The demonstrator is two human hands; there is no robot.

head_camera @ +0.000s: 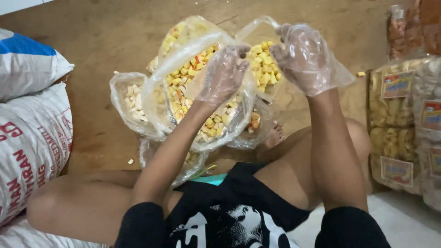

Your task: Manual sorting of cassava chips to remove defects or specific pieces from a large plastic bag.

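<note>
left hand, in a thin clear plastic glove, has its fingers curled and pinching the upper edge of a clear plastic bag of snacks. right hand, gloved the same way, is partly closed, fingertips gripping the bag's mouth on the far side, so the opening is stretched between the two hands. the bag hangs just ahead of and below the hands, above the brown floor; its long axis runs from the mouth down toward the person's knees. the left hand sits closer to the bag's bulk. inside are small yellow and pale cubes with a few orange bits. more filled clear bags lie beneath it. white woven sacks are at left, packaged crackers at right.
</note>
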